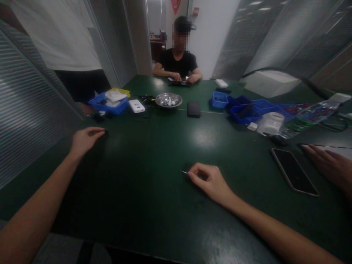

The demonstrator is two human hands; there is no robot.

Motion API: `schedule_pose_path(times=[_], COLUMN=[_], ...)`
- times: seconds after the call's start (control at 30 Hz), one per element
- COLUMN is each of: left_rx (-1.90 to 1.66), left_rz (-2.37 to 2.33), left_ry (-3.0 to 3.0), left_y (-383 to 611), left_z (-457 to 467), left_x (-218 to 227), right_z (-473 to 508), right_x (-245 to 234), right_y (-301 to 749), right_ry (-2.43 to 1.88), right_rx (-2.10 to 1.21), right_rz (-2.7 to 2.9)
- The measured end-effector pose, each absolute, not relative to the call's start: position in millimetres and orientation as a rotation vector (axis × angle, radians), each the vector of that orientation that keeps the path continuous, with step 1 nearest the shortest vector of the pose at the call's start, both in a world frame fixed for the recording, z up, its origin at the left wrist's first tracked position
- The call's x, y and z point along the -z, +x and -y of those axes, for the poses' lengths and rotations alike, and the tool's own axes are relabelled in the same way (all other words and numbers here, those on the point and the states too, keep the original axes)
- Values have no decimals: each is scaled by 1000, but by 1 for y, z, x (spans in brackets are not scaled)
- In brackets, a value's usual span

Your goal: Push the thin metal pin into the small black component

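Observation:
My right hand [211,180] is closed in a pinch just above the green table [148,205]. A short, thin metallic piece [184,172], like a pin, pokes out to the left from between thumb and forefinger. Farther out on the left, my left hand [85,140] has its thumb and fingers pressed together near the table. Something small and dark shows at those fingertips, too dim to name. Beyond the hands lie a black square item [194,109] and a shiny metal bowl [168,100] with small white pieces in it.
Blue bins [242,110], a clear plastic bottle [309,115] and a phone [294,171] lie on the right, beside another person's hand [328,163]. A heaped blue tray [110,104] and a white device [136,106] are at the left. One person sits opposite; another stands left.

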State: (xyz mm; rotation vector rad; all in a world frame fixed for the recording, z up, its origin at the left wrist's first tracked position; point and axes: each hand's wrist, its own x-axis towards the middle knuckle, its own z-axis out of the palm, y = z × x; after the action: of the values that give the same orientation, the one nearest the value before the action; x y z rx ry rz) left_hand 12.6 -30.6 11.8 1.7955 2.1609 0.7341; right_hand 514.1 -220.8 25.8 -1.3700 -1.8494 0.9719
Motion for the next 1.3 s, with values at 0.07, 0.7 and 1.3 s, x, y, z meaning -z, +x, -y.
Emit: schedule_pose_path(times=[0.07, 0.7, 1.3], left_rx=[-754, -900, -639], left_rz=[-2154, -2064, -1995], left_ry=[1791, 1352, 1862], left_y=[12, -4, 36], left_z=[30, 16, 22], left_x=[-11, -7, -16], right_z=[220, 222, 218], right_x=[-26, -23, -25], right_y=[515, 515, 522], right_ry=[-1374, -1362, -1374], right_rx=[-971, -975, -972], right_rz=[1855, 1857, 1862])
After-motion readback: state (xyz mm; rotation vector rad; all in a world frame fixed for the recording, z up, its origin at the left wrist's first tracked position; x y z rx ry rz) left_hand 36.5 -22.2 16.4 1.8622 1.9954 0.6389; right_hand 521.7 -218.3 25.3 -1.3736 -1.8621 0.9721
